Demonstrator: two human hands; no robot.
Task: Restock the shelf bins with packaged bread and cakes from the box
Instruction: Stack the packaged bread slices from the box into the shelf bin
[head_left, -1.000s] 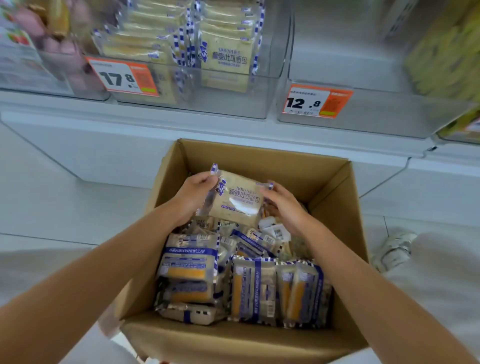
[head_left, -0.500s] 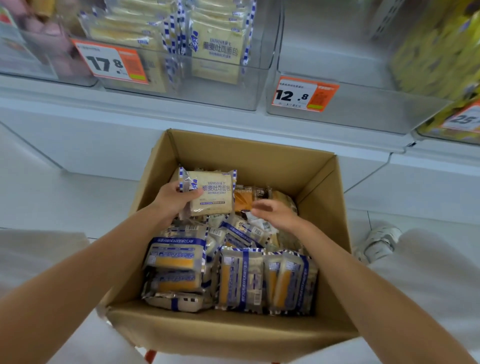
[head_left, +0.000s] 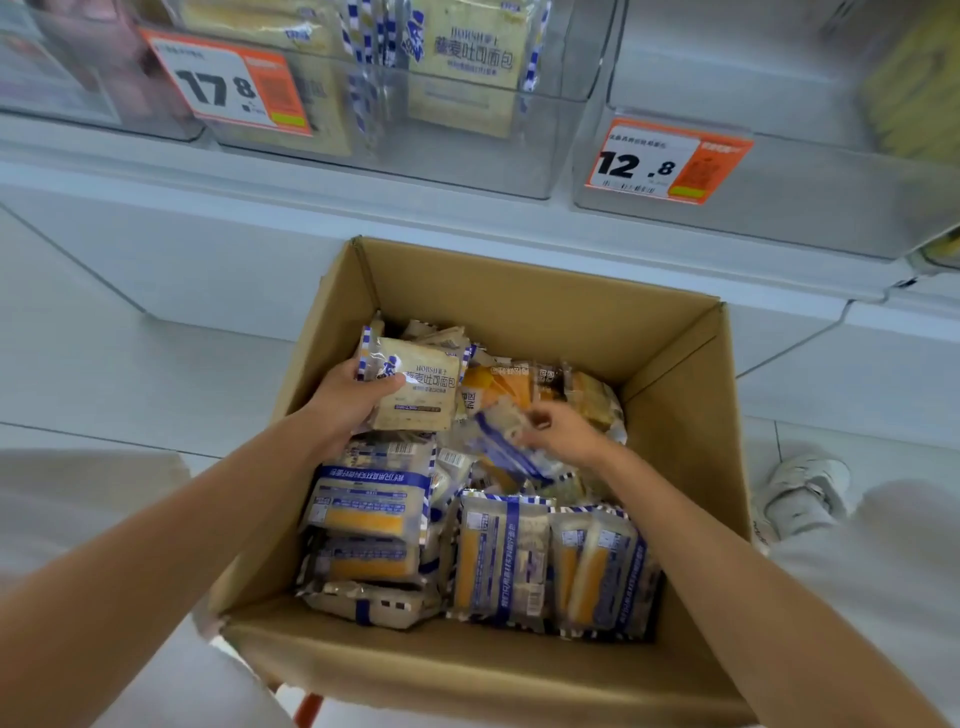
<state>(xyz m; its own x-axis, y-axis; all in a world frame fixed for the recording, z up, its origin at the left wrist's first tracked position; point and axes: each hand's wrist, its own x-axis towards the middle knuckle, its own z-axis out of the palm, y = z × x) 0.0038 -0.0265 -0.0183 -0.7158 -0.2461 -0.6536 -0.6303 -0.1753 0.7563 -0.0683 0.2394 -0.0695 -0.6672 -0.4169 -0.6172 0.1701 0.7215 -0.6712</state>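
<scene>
Right hand (head_left: 563, 432) off toast packet (head_left: 418, 389); on blue-striped packet (head_left: 506, 451) in box (head_left: 519, 312)

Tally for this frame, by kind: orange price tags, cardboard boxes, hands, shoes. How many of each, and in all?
Orange price tags: 2, the 17.8 tag and the 12.8 tag
Cardboard boxes: 1, the cardboard box
Hands: 2, the left hand gripping a bread pack, the right hand among the packs
Shoes: 1, the shoe
Total: 6

Box (head_left: 545, 306): matt brown cardboard. Packets (head_left: 371, 499): glossy crinkled plastic film. Far bins (head_left: 467, 156): clear smooth plastic. Price tags (head_left: 667, 161): printed paper. Floor (head_left: 130, 374): smooth pale tile.
</scene>
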